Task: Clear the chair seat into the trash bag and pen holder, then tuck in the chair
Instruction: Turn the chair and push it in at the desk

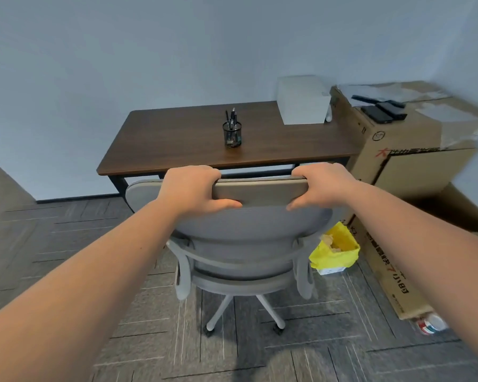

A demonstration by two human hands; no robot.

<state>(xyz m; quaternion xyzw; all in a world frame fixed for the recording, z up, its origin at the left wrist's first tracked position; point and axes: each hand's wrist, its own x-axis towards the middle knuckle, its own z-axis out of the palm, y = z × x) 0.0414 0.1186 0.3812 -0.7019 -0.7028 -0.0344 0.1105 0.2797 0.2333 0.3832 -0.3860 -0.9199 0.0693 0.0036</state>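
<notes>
A grey office chair point(249, 227) stands on the floor facing a brown wooden desk point(177, 142), its back toward me. My left hand point(193, 188) and my right hand point(320, 186) both grip the top edge of the chair's backrest. The seat is hidden behind the backrest. A dark mesh pen holder point(232, 135) with several pens stands near the middle of the desk. A yellow trash bag point(335, 250) with crumpled paper in it sits on the floor to the right of the chair.
A white box point(302, 100) sits at the desk's back right corner. A large cardboard box point(414, 150) with dark devices on top stands right of the desk, another lies along the floor point(384, 271). Grey carpet tiles cover the floor.
</notes>
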